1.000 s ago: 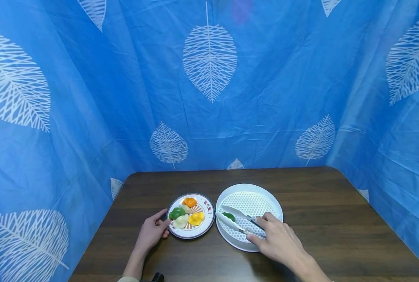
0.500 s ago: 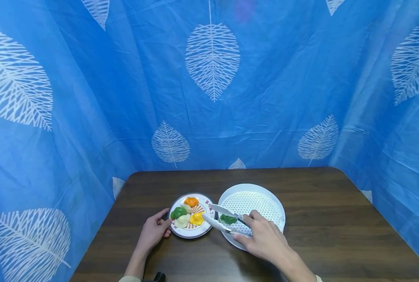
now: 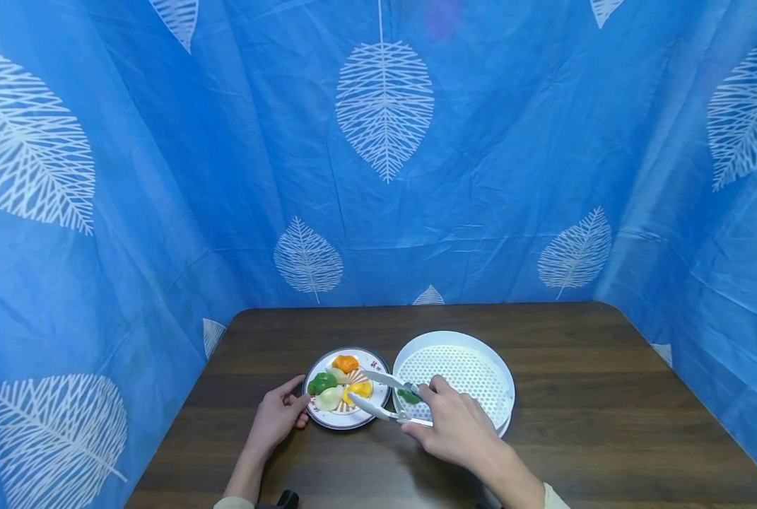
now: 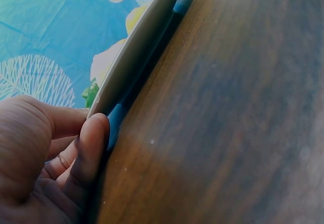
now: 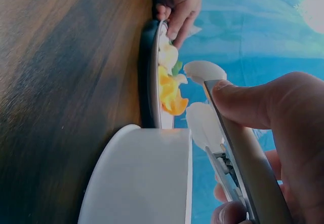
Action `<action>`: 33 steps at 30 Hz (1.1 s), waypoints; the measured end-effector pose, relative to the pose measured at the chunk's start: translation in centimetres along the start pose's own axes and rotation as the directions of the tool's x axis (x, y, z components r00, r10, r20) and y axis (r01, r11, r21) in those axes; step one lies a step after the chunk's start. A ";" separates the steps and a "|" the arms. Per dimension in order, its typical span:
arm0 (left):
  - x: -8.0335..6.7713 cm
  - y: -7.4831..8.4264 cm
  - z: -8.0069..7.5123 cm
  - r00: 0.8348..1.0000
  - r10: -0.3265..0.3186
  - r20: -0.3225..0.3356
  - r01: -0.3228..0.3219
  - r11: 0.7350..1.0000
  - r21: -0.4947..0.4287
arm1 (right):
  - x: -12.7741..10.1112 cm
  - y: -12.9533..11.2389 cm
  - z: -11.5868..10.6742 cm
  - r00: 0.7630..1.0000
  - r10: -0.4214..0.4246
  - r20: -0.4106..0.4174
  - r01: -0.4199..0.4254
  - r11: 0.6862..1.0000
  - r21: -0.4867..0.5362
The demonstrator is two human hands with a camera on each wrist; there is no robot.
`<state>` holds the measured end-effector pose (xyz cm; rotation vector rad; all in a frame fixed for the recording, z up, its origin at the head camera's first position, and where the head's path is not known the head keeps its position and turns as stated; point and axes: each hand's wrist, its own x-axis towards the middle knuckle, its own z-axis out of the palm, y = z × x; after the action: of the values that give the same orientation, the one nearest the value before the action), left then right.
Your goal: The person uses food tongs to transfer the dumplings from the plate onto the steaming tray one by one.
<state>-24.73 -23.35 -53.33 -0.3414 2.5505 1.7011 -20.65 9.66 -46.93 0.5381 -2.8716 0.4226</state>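
Observation:
My left hand (image 3: 278,417) pinches the left rim of a white plate (image 3: 346,423) with a dark edge, thumb and fingers at the rim in the left wrist view. On the plate lie an orange dumpling (image 3: 345,364), a green dumpling (image 3: 321,384), a yellow dumpling (image 3: 356,392) and pale ones (image 3: 329,399). My right hand (image 3: 457,430) grips metal tongs (image 5: 248,158) with white tips. Their tips are spread apart above the plate, overlapping the yellow dumpling in the head view. Nothing shows between them in the right wrist view.
Right of the plate stands a round white tray (image 3: 461,360) with a perforated base, partly behind the right hand. A green dumpling (image 3: 407,396) lies in it. The dark wooden table (image 3: 575,389) backs onto a blue leaf-patterned curtain (image 3: 480,141).
My right hand has moved the tongs left, from over the tray to over the plate. The left hand keeps its grip on the plate's rim.

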 end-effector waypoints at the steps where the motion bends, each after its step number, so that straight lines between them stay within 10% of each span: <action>1: 0.0 0.0 0.0 1.000 0.000 0.000 0.001 1.000 -0.002 | 0.1 -0.1 0.1 1.000 -0.010 -0.008 0.010 1.000 -0.008; 33: 0.1 -0.1 0.0 1.000 -0.005 -0.008 0.005 1.000 0.004 | 1.6 -2.6 1.3 0.997 -0.075 0.028 0.078 0.987 -0.141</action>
<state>-24.82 -23.42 -53.39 -0.3547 2.5569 1.6959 -21.33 6.42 -47.11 0.6288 -2.8631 0.1994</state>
